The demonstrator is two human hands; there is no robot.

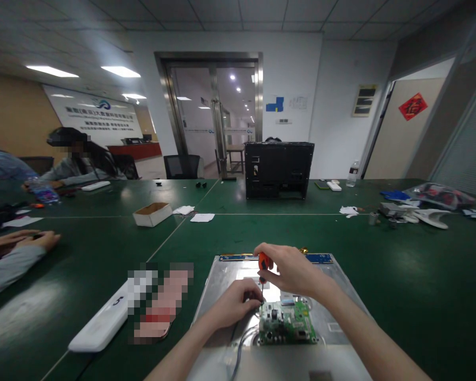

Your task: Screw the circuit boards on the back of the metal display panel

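The right hand (291, 269) had its fingers closed round a screwdriver (264, 261) at a corner of the circuit board (287, 320) on the metal panel (341, 296). Off-centre pressure could have made it slip into the nearby left hand (238, 304), whose grip was unclear.

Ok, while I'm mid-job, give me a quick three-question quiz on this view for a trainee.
1. Which hand holds the orange-and-black screwdriver?
2. True or false: the green rectangular circuit board rests on the silvery flat metal panel.
3. In the picture, the open pale cardboard box is (a) left or (b) right of the black boxy casing?

Key: 1. The right hand; 2. True; 3. a
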